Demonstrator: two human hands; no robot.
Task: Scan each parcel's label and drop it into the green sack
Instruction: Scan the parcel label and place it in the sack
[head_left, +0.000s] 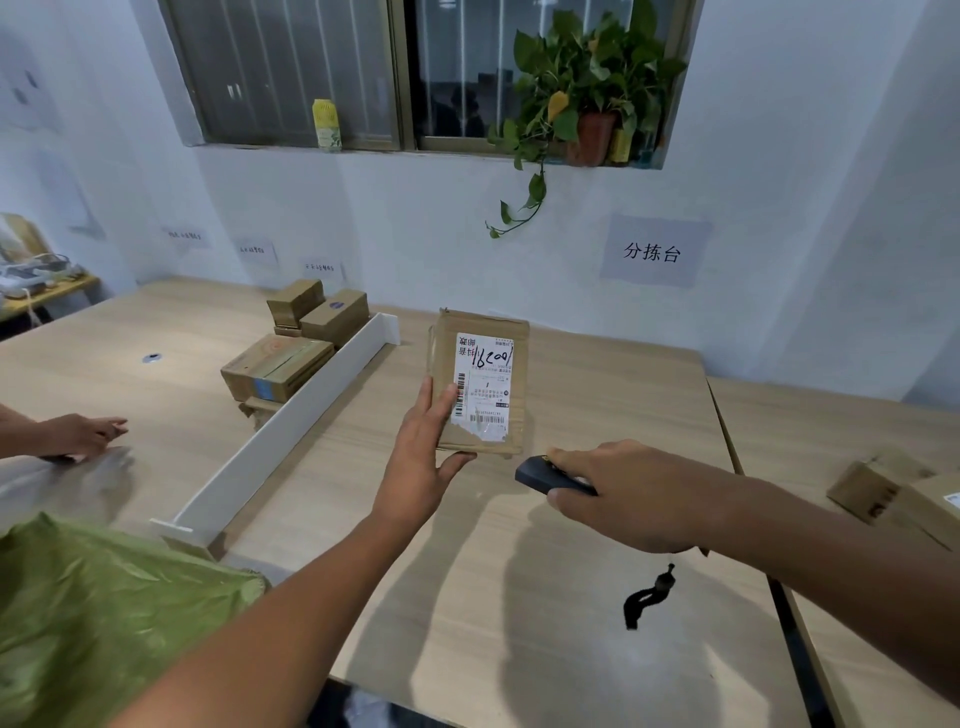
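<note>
- Green sack (93, 613): lies at the near left, its crumpled fabric overlapping the near edge of the counter (467, 597).
- Black strap (647, 597): hangs below the right forearm, over the counter.
- Right hand (631, 493): fingers curled around a dark handheld scanner (545, 475); the scanner's front end points toward the near edge of the parcel.
- Left hand (421, 457): fingers extended and flat against the left face of the parcel (480, 382), thumb hooked under its near edge, holding it tilted up from the counter.
- Parcel: brown cardboard, just beyond both hands at mid-counter. Its white label (483, 387) faces the camera, with barcodes and handwritten digits.
- White divider (291, 431): runs diagonally across the counter, left of the parcel.
- Stacked cartons (291, 353): sit beyond the divider on its left side.
- Another person's hand (85, 434): rests on the counter at far left.
- More cartons (904, 499): lie at the right edge.
- Potted plant (587, 93): stands on the window ledge above a paper wall sign (654, 252).
</note>
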